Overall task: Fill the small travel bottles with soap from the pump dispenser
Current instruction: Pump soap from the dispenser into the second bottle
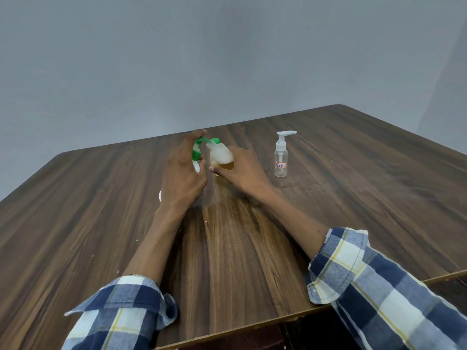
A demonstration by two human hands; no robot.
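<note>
My left hand (183,175) lies over the pump dispenser, fingers on its green pump head (198,146). Only slivers of the dispenser's white body (196,168) show past the hand. My right hand (243,173) holds a small translucent travel bottle (222,154), tilted so its open neck meets the green nozzle. A little amber soap sits in the bottle's low end. A green piece (215,140) lies just behind the neck; I cannot tell whether it is a cap or the nozzle tip. A second small clear bottle (281,157) with a white pump top and a red label stands upright to the right, untouched.
Everything rests on a dark wooden table (353,198) against a grey wall. The table's near edge runs just under my checked sleeves, and its far right corner is rounded.
</note>
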